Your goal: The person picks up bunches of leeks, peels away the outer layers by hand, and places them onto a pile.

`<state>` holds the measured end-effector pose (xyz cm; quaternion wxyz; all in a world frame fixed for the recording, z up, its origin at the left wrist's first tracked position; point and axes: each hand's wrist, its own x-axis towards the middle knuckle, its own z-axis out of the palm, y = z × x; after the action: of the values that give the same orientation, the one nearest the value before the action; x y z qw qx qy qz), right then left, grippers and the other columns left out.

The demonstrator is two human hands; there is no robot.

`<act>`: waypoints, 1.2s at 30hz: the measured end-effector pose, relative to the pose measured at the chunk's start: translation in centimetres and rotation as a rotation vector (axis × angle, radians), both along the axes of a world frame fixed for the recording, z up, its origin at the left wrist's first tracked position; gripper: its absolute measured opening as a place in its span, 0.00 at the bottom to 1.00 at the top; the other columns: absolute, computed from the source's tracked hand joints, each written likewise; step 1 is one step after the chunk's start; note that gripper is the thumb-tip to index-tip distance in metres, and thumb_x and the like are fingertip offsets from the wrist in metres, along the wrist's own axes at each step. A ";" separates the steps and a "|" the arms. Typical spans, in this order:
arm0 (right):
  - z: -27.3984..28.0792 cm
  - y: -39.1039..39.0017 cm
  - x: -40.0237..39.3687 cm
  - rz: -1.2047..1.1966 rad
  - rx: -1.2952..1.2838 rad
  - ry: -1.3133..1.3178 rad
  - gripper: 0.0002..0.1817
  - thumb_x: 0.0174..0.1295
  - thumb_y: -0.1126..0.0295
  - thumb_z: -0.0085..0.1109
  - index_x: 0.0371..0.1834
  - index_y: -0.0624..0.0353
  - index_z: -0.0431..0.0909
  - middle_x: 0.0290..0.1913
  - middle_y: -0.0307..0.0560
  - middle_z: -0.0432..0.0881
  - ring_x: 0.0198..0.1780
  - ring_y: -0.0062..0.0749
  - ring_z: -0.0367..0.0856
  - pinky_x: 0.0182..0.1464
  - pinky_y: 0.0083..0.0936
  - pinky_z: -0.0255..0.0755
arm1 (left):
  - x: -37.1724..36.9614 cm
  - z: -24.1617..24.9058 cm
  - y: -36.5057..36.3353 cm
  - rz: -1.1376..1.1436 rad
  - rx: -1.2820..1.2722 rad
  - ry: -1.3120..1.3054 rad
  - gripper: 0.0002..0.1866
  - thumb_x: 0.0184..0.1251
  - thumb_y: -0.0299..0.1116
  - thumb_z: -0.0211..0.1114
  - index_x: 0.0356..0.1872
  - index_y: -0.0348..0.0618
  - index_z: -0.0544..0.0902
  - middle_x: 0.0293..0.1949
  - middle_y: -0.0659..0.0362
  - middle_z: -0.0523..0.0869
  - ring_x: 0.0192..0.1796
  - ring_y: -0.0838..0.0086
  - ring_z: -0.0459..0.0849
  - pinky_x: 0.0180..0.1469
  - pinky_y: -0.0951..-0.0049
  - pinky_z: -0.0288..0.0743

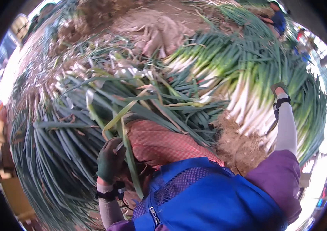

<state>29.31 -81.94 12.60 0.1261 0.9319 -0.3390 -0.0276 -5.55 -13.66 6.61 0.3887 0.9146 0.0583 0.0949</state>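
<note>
My left hand (111, 158), in a dark glove with a black wrist strap, is closed at the lower left around green onion leaves (119, 117), and a long leaf hangs beside its fingers. At the right, my right hand (279, 88), also gloved and strapped, reaches onto the trimmed green onions (244, 96) with white stalks. It touches their green part, but its fingers are too small and foreshortened to make out. Untrimmed onions with dark leaves (61, 150) lie heaped beside my left hand.
Red checked cloth (159, 142) lies between my arms, above the blue vest. A brown clump of roots (240, 150) is right of it. Pinkish sacking (155, 32) lies at the far side. Another person in blue (279, 21) is at the far upper right.
</note>
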 end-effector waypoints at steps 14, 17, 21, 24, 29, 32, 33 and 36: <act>-21.4 53.1 9.6 1.532 0.514 0.487 0.17 0.60 0.57 0.51 0.41 0.56 0.83 0.43 0.52 0.86 0.43 0.41 0.83 0.47 0.34 0.75 | 0.6 -4.7 3.1 0.083 -0.176 0.128 0.12 0.57 0.28 0.65 0.43 0.38 0.82 0.40 0.49 0.85 0.43 0.54 0.86 0.44 0.64 0.79; -29.1 59.9 13.8 1.681 0.201 0.551 0.15 0.64 0.62 0.47 0.41 0.52 0.84 0.47 0.50 0.85 0.45 0.38 0.83 0.46 0.34 0.74 | 0.6 -5.2 3.8 0.135 -0.287 0.168 0.12 0.59 0.27 0.65 0.44 0.38 0.83 0.42 0.51 0.86 0.43 0.61 0.87 0.45 0.68 0.80; -40.9 65.2 16.4 1.336 0.527 0.550 0.23 0.67 0.53 0.42 0.55 0.47 0.82 0.59 0.49 0.80 0.59 0.35 0.79 0.60 0.36 0.70 | 0.7 -5.9 4.7 0.185 -0.410 0.219 0.11 0.61 0.25 0.64 0.45 0.37 0.83 0.43 0.52 0.86 0.44 0.65 0.86 0.48 0.70 0.79; -40.3 66.8 15.3 1.081 0.452 0.629 0.35 0.65 0.39 0.39 0.57 0.56 0.80 0.56 0.52 0.81 0.53 0.39 0.79 0.60 0.36 0.69 | 1.5 -6.3 5.1 0.218 -0.516 0.272 0.11 0.62 0.26 0.64 0.44 0.36 0.83 0.42 0.52 0.86 0.45 0.66 0.86 0.49 0.71 0.78; -39.1 67.5 14.2 0.822 0.627 0.527 0.42 0.66 0.36 0.24 0.59 0.60 0.77 0.59 0.57 0.78 0.59 0.46 0.75 0.64 0.38 0.66 | 2.8 -6.5 6.1 0.222 -0.580 0.357 0.11 0.64 0.26 0.63 0.46 0.35 0.83 0.41 0.52 0.86 0.43 0.68 0.86 0.48 0.72 0.78; -38.3 67.8 12.4 0.611 0.794 0.328 0.47 0.66 0.35 0.16 0.60 0.62 0.76 0.61 0.60 0.76 0.62 0.50 0.73 0.66 0.39 0.64 | 2.9 -7.1 5.9 0.273 -0.642 0.363 0.11 0.64 0.26 0.63 0.45 0.34 0.83 0.40 0.53 0.86 0.43 0.70 0.85 0.48 0.73 0.78; -38.1 68.0 11.5 0.515 0.860 0.221 0.48 0.66 0.34 0.13 0.60 0.63 0.75 0.61 0.61 0.75 0.63 0.52 0.72 0.66 0.40 0.63 | 2.9 -7.3 5.7 0.293 -0.663 0.355 0.10 0.65 0.26 0.62 0.45 0.34 0.83 0.40 0.53 0.86 0.42 0.72 0.85 0.48 0.73 0.78; -40.1 68.4 10.7 0.362 0.961 0.127 0.44 0.68 0.36 0.15 0.66 0.65 0.64 0.61 0.64 0.75 0.62 0.53 0.75 0.64 0.41 0.66 | 2.7 -7.5 5.7 0.285 -0.656 0.360 0.10 0.66 0.26 0.62 0.45 0.33 0.83 0.39 0.55 0.86 0.41 0.75 0.84 0.47 0.74 0.78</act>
<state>39.99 -13.59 -27.47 -0.2930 0.9249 -0.1132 -0.2144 -2.84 -8.01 -0.89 0.6265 0.7269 0.2788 -0.0375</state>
